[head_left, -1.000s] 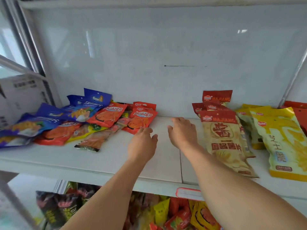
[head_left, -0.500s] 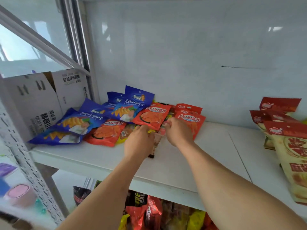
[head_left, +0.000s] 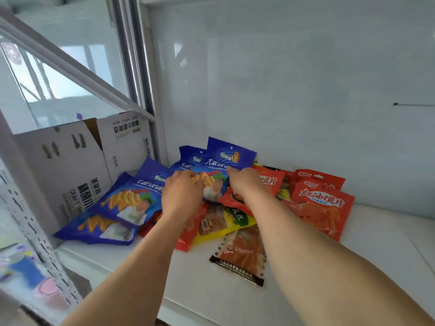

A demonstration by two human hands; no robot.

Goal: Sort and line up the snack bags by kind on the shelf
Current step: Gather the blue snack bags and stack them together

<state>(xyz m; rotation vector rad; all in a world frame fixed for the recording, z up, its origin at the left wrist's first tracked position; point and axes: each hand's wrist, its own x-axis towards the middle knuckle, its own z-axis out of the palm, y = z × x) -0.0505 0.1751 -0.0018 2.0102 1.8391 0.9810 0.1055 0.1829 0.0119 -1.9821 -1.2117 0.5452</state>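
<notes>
My hands lie on the pile of snack bags at frame centre, the carton left of it, one bag in front, all on the shelf.

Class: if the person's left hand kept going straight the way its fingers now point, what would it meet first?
The left hand already touches the upright blue foil snack bag; beyond it probably the white back wall, though depth is unclear.
</notes>
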